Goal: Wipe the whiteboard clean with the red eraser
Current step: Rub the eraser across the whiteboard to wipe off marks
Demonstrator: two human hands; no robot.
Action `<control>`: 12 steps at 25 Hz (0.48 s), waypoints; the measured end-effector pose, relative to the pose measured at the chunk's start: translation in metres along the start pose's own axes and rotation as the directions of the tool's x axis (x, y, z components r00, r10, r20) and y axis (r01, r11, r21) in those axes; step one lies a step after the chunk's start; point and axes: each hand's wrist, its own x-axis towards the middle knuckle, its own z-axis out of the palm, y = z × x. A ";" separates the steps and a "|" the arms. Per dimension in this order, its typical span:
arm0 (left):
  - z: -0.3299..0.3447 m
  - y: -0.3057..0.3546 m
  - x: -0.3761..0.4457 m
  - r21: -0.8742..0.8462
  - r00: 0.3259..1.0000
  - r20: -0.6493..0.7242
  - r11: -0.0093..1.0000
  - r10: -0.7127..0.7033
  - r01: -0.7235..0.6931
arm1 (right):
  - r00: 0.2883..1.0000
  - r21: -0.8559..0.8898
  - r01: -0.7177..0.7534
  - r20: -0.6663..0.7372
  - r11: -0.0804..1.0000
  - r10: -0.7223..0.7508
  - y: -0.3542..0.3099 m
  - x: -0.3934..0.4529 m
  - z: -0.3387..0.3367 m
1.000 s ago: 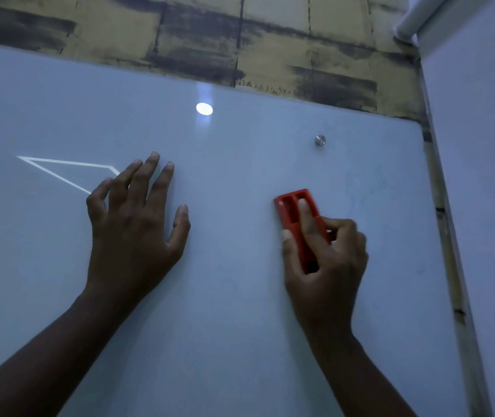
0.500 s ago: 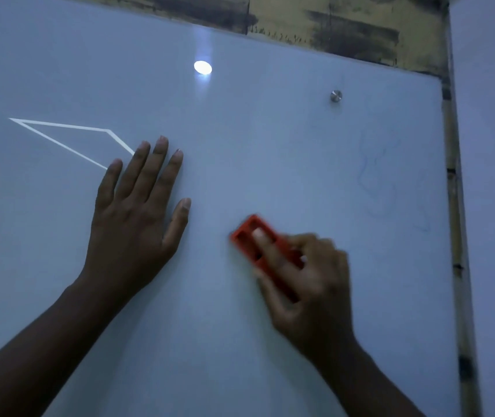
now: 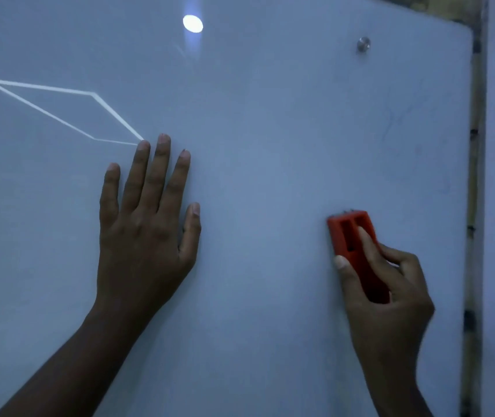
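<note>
On the whiteboard (image 3: 270, 191), my left hand (image 3: 147, 230) pressed flat with fingers straight and spread, my right hand (image 3: 387, 296) gripping the red eraser (image 3: 351, 245) against the board's right part, faint marks above it, metal stud (image 3: 363, 44) near the top.

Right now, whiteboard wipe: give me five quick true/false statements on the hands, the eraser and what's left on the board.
1. The right hand grips the red eraser against the whiteboard. True.
2. The left hand is curled into a fist. False: it lies flat on the board with fingers straight and spread.
3. The eraser sits on top of the white outline. False: the outline is at upper left, near the left hand's fingertips; the eraser is far to the right.
4. Faint marks remain above the eraser. True.
5. The metal stud is at the board's lower left. False: it is near the upper right corner.
</note>
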 end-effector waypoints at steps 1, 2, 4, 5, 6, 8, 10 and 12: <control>0.000 0.001 -0.004 -0.002 1.000 0.007 1.000 -0.004 0.004 | 0.999 -0.021 0.036 0.031 0.999 -0.035 -0.009 -0.005 0.006; -0.001 0.002 -0.010 -0.004 1.000 0.014 1.000 -0.012 0.012 | 0.994 -0.042 0.084 0.074 0.996 -0.081 -0.018 -0.013 0.011; -0.001 0.005 -0.022 -0.005 0.999 0.020 1.000 -0.025 0.025 | 0.969 -0.064 0.189 0.171 0.980 -0.176 -0.031 -0.038 0.018; -0.002 0.006 -0.027 -0.009 0.999 0.022 1.000 -0.025 0.025 | 0.952 -0.059 0.234 0.217 0.971 -0.216 -0.035 -0.054 0.020; -0.002 0.006 -0.032 -0.014 0.999 0.026 1.000 -0.022 0.023 | 0.932 -0.049 0.270 0.264 0.962 -0.249 -0.037 -0.070 0.021; -0.003 0.005 -0.041 -0.028 0.999 0.039 1.000 -0.010 0.011 | 0.885 -0.056 0.342 0.356 0.938 -0.302 -0.040 -0.098 0.018; -0.006 0.002 -0.051 -0.038 0.999 0.049 0.999 0.008 -0.006 | 0.842 -0.065 0.395 0.424 0.916 -0.333 -0.036 -0.110 0.009; -0.010 -0.005 -0.059 -0.033 0.998 0.053 0.999 0.040 -0.038 | 0.851 -0.073 0.384 0.414 0.920 -0.323 -0.024 -0.103 -0.003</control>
